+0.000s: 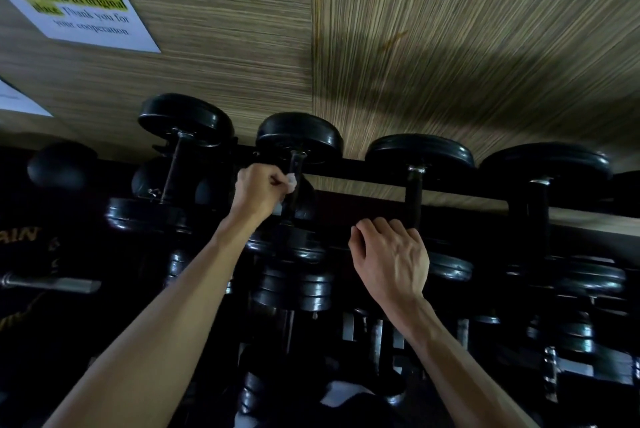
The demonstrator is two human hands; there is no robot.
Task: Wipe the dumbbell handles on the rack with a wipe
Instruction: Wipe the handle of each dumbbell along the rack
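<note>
wipe [291, 182]: tiny soft white wad, weighs nothing, pinched in the left hand [258, 190] fingers, pressed on the second dumbbell's handle [293, 181]
handle: thin stiff metal bar on the top rack [363, 169] rail, probably slick, so wrap the wipe around it
dumbbells: heavy, no need to lift, they'll likely stay put
right hand [389, 259]: fingers loosely curled at the next handle [414, 199], can't tell if it's gripping
</note>
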